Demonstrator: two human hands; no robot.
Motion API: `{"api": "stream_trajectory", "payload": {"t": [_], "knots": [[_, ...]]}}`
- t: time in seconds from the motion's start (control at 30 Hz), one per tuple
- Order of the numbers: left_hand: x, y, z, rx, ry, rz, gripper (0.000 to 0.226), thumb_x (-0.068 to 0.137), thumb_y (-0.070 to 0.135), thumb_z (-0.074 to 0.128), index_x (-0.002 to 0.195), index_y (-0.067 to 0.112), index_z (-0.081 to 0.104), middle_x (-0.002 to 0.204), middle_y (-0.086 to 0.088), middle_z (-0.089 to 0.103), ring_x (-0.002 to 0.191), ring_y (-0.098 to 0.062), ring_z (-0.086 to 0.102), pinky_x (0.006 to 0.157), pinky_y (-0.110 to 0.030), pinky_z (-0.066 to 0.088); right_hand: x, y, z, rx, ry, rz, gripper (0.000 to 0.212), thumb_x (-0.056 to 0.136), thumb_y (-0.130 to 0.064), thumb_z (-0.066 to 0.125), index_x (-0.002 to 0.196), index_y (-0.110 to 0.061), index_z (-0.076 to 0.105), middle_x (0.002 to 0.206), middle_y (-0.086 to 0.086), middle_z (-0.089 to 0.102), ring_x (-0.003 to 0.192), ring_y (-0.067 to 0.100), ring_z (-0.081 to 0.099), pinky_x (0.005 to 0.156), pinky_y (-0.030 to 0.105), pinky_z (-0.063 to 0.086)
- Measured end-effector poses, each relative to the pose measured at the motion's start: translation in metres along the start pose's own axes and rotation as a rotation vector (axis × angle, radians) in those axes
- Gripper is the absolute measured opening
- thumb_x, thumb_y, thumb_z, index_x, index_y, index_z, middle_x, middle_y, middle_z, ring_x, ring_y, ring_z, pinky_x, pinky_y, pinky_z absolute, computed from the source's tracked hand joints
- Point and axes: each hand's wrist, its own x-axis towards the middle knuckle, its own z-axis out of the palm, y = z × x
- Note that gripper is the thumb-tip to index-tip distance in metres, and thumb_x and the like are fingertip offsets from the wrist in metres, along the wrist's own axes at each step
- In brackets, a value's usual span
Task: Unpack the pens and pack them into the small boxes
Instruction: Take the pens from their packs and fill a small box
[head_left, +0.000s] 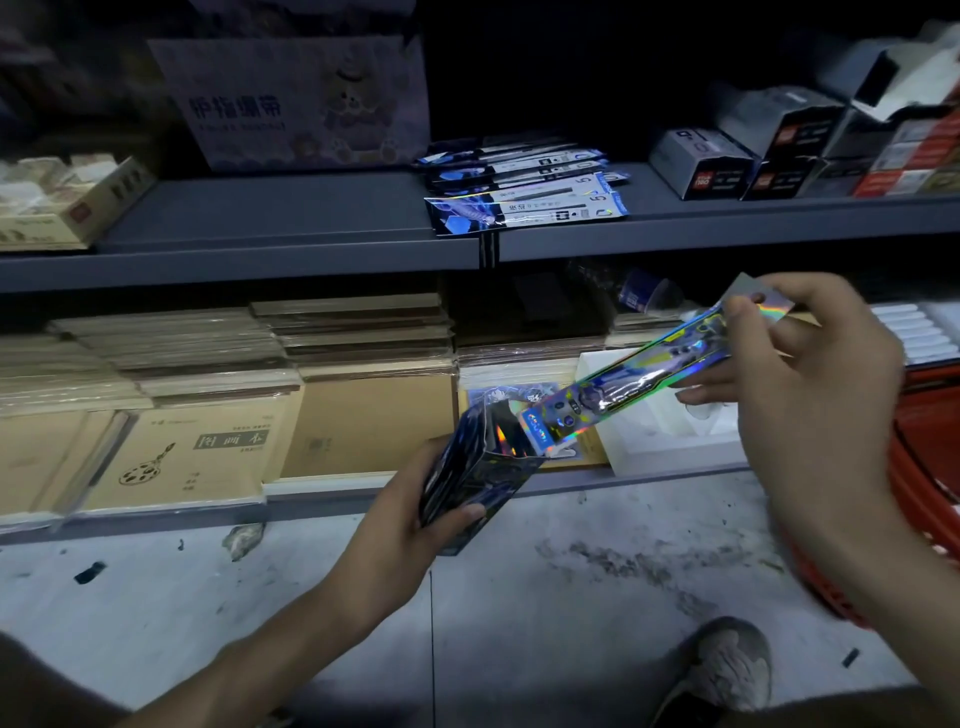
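R grip (810, 374) pinches pen pack (649, 376) top, btm end at small box (480, 480) mouth; L grip (402, 527) clasps box.

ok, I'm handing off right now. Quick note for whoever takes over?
Left hand grips the small box, open top tilted up and to the right.
Right hand pinches the holographic pen pack by its upper end. The pack's lower end is at the box's mouth, not seated inside.
Done: can't tell how many are already boxed.
Left: seat this pack, then probably the stack of pen packs on the upper shelf.
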Motion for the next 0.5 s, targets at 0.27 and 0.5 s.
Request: {"api": "stream_trajectory", "payload": {"t": [0.27,0.5], "knots": [[0.0028,0.0012,0.0007,-0.019,0.052,-0.026,0.055,0.094,0.007,0.072,0.135,0.036,0.052,0.124,0.029,0.066,0.120,0.006,0.060,0.100,-0.016,0.047,0.0001,-0.0011,0.0006,-0.059,0.034,-0.064,0.013,0.102,-0.017,0.061,0.098,-0.029,0.059,0.077,0.011,0.070,0.044,0.023,0.069,0.047,0.041,0.058],[0.0021,0.0032,0.0004,0.060,0.041,0.014,0.054,0.094,0.010,0.073,0.135,0.038,0.051,0.122,0.025,0.067,0.117,0.002,0.061,0.093,-0.015,0.049,-0.0009,0.0001,0.0092,-0.069,0.030,-0.062,0.006,0.103,-0.016,0.060,0.102,-0.021,0.060,0.087,0.008,0.072,0.043,0.020,0.068,0.044,0.035,0.057]]}}
